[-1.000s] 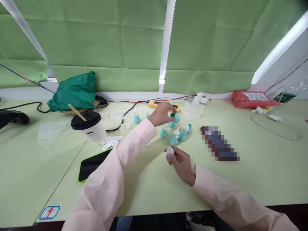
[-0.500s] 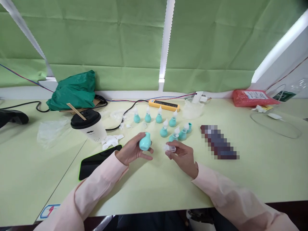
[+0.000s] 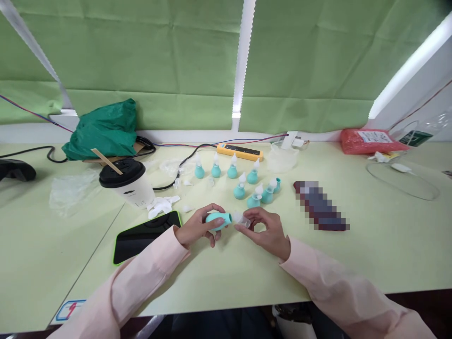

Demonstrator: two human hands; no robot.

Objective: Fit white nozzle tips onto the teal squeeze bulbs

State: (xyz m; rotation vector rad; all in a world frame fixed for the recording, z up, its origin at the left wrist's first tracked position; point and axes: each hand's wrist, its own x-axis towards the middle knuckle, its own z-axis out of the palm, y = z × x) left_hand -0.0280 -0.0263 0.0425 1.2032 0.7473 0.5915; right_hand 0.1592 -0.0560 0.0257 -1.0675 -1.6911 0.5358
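My left hand (image 3: 203, 227) is closed around a teal squeeze bulb (image 3: 216, 220), which lies sideways with its open neck toward the right. Pinched in the fingers of my right hand (image 3: 266, 230) is a clear plastic nozzle piece (image 3: 241, 219), its end close to the bulb's mouth. Whether the two touch I cannot tell. Behind my hands, several teal bulbs with clear tips, such as one bulb (image 3: 232, 171), stand upright on the table. At their right a teal bulb (image 3: 277, 184) shows an open neck without a tip.
On the left are a lidded paper cup (image 3: 136, 190), crumpled tissue (image 3: 162, 206), a black phone (image 3: 144, 238) and a green bag (image 3: 102, 129). A yellow power strip (image 3: 240, 152) lies at the back. To the right are a blurred dark red object (image 3: 319, 207) and a pink package (image 3: 370, 141).
My left hand has turned the bulb from roughly upright to sideways, its neck now facing right. My right hand has brought the clear nozzle piece left, close to the neck.
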